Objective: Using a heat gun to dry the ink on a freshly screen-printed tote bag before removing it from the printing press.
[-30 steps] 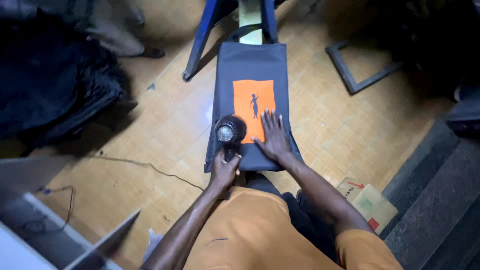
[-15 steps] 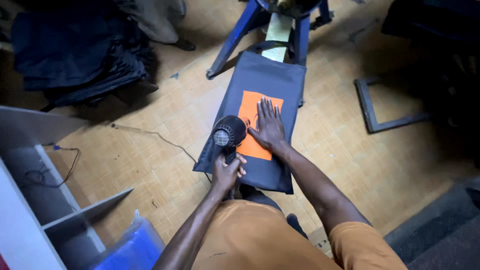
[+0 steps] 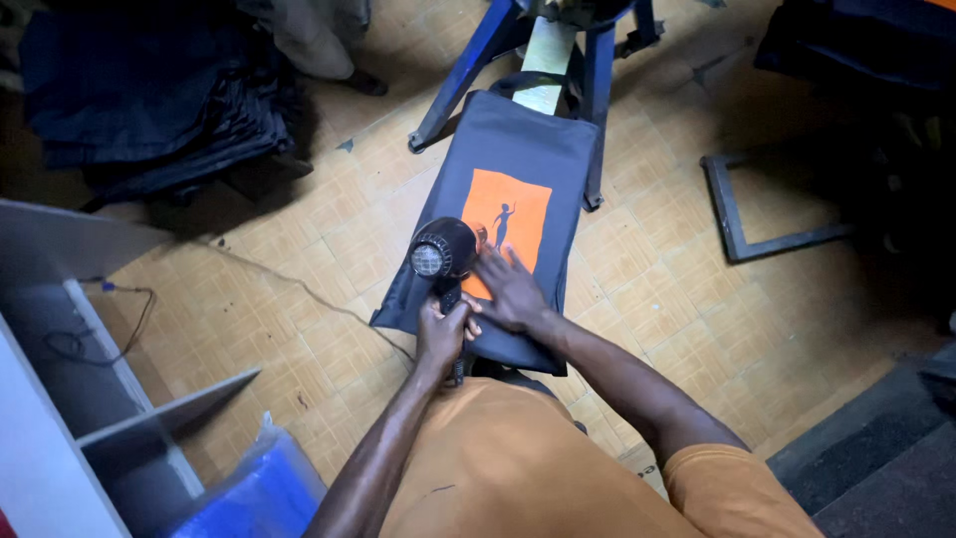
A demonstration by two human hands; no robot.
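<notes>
My left hand (image 3: 444, 331) grips the handle of a black hair dryer (image 3: 445, 249), whose nozzle points down at an orange print (image 3: 510, 217) on a dark grey cloth bag (image 3: 528, 139). The bag lies flat on a narrow board carried by a blue metal stand (image 3: 468, 60). My right hand (image 3: 508, 289) rests flat, fingers spread, on the lower edge of the orange print, just right of the dryer. The print bears a small dark figure.
A pile of dark fabric (image 3: 149, 100) lies on the tiled floor at upper left. A thin cable (image 3: 299, 289) trails across the floor. A white shelf unit (image 3: 70, 379) and a blue plastic bag (image 3: 259, 488) sit at lower left. A metal frame (image 3: 757, 219) lies at right.
The view has swung so the bag now sits more to the centre-right. My right hand has slid down toward the print's lower edge; the dryer stays over the print's left side.
</notes>
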